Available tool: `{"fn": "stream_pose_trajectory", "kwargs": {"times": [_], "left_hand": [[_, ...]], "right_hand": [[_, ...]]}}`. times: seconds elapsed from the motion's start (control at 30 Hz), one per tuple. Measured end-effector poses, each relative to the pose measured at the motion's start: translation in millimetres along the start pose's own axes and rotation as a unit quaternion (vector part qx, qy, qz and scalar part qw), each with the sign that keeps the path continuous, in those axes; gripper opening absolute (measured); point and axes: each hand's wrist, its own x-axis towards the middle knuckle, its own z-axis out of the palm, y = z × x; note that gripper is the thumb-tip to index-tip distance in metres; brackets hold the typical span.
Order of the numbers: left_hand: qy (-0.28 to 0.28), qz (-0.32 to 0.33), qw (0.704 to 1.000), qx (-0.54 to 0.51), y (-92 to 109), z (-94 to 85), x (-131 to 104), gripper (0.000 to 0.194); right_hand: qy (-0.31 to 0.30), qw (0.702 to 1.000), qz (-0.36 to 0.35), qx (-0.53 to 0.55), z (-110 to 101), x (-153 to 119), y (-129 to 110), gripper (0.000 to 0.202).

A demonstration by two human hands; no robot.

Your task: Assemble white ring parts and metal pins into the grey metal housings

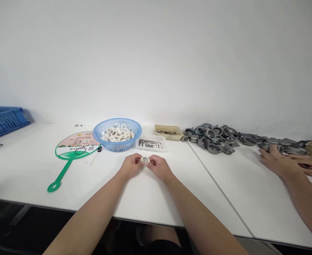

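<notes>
A small white part (pixel 145 159) with dark marks or pieces on it is held between my two hands, just above the white table (pixel 148 198). My left hand (pixel 132 165) pinches its left side, and my right hand (pixel 158 166) pinches its right side. Behind my hands stands a white tray (pixel 163 148) with thin dark pieces in it. To its left, a blue round basket (pixel 117 146) holds many white ring-like parts (pixel 117 134). The fine detail of the held part is too small to tell.
A green-handled fan (pixel 63 173) lies at left, near a blue crate (pixel 7 122). A yellowish tray (pixel 169 136) and a heap of grey metal parts (pixel 214 136) line the wall. At right, another person's hands (pixel 280 164) touch grey parts.
</notes>
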Motion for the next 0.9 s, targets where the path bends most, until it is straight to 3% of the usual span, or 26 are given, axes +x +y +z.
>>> {"fn": "stream_pose_trajectory", "kwargs": {"times": [0.2, 0.9], "left_hand": [[0.007, -0.005, 1.000, -0.015, 1.2, -0.6, -2.2, 0.012], [-0.009, -0.005, 0.994, -0.108, 7.3, 4.8, -3.8, 0.032]], "right_hand": [[0.001, 1.000, -0.001, -0.012, -0.5, -2.8, -1.5, 0.018], [0.000, 0.999, -0.030, -0.041, -3.9, -3.1, -0.7, 0.017]]}}
